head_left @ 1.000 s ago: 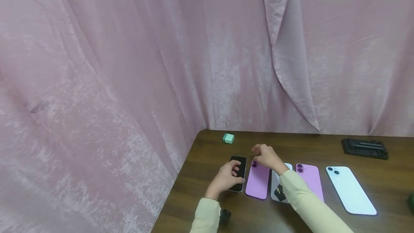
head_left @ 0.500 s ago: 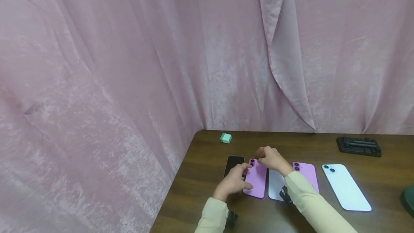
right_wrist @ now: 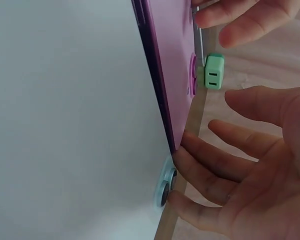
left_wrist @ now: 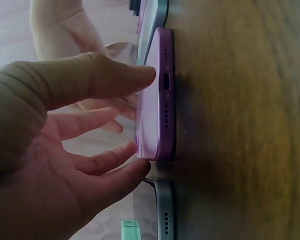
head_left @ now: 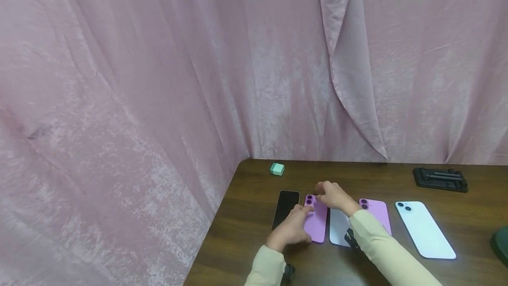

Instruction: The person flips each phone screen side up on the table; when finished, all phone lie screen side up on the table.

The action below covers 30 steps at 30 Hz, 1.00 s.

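A purple phone lies back up on the wooden table, its camera lenses at the far end. My left hand is over its near left part; in the left wrist view the thumb reaches the end with the charging port and the fingers meet the left side, spread and only slightly bent. My right hand touches the far right corner with extended fingertips, its thumb apart from the phone. Left of it lies a phone with a black screen. A silver phone lies to the right, partly under my right wrist.
Another purple phone and a pale blue phone lie further right. A mint green charger plug sits at the back left. A black folded holder lies at the back right; a dark green object is at the right edge.
My left hand has moved right, from the black-screen phone to the near left part of the purple phone. My right hand has shifted slightly right along the purple phone's far end.
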Each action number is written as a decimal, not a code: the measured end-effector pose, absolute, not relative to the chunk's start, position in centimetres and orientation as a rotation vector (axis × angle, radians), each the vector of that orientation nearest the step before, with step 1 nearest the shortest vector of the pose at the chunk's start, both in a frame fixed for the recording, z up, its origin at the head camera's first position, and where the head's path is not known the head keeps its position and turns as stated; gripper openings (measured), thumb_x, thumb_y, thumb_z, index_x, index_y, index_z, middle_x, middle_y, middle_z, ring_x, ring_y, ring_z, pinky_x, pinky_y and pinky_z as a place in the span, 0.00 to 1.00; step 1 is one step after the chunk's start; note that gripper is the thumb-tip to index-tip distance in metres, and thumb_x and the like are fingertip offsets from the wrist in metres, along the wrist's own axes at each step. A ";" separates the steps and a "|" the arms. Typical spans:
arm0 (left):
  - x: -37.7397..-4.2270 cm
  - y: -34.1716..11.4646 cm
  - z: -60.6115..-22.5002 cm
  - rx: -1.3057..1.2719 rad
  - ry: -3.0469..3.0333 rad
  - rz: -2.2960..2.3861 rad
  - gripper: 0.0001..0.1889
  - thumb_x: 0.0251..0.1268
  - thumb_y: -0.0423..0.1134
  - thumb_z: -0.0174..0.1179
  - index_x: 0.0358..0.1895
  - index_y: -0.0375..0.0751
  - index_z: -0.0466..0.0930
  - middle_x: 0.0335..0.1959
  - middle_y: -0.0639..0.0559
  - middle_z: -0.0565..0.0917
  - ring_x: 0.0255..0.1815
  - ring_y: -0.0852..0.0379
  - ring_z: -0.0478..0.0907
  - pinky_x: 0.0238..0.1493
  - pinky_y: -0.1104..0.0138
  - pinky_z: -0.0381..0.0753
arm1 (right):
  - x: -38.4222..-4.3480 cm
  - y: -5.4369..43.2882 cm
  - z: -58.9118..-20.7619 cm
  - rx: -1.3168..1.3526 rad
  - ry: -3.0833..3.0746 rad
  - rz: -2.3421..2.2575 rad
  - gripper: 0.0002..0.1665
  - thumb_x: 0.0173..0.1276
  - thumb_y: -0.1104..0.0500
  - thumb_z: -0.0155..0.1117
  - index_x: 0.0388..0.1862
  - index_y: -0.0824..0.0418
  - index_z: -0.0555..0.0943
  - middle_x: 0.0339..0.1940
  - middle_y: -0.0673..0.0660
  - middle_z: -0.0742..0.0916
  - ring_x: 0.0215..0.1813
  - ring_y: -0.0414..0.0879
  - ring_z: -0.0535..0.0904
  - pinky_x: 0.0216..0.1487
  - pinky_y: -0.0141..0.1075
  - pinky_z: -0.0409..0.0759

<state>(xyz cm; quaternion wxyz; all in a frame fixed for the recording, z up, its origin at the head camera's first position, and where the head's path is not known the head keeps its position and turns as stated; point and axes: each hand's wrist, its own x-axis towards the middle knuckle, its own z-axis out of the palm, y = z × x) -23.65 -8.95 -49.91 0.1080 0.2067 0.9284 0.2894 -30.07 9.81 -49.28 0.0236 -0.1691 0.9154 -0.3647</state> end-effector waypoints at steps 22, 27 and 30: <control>-22.2 -7.7 -50.5 0.624 2.850 0.762 0.45 0.34 0.23 0.79 0.66 0.45 0.77 0.55 0.49 0.71 0.52 0.56 0.67 0.44 0.68 0.78 | -30.1 9.9 -49.8 -0.489 2.873 -1.036 0.12 0.59 0.70 0.57 0.41 0.75 0.80 0.37 0.69 0.85 0.34 0.56 0.80 0.36 0.49 0.81; -22.1 -7.5 -50.4 0.621 2.887 0.772 0.49 0.31 0.21 0.79 0.68 0.45 0.74 0.57 0.47 0.70 0.55 0.53 0.68 0.45 0.67 0.79 | -30.8 10.3 -49.9 -0.520 2.827 -1.092 0.09 0.59 0.70 0.56 0.37 0.75 0.79 0.34 0.66 0.84 0.33 0.55 0.78 0.35 0.47 0.80; -22.2 -7.4 -50.4 0.615 2.911 0.761 0.52 0.30 0.21 0.79 0.71 0.44 0.71 0.58 0.45 0.70 0.57 0.52 0.69 0.48 0.67 0.80 | -31.1 10.3 -49.6 -0.479 2.806 -1.105 0.09 0.59 0.71 0.57 0.38 0.74 0.78 0.35 0.65 0.84 0.36 0.55 0.78 0.38 0.49 0.80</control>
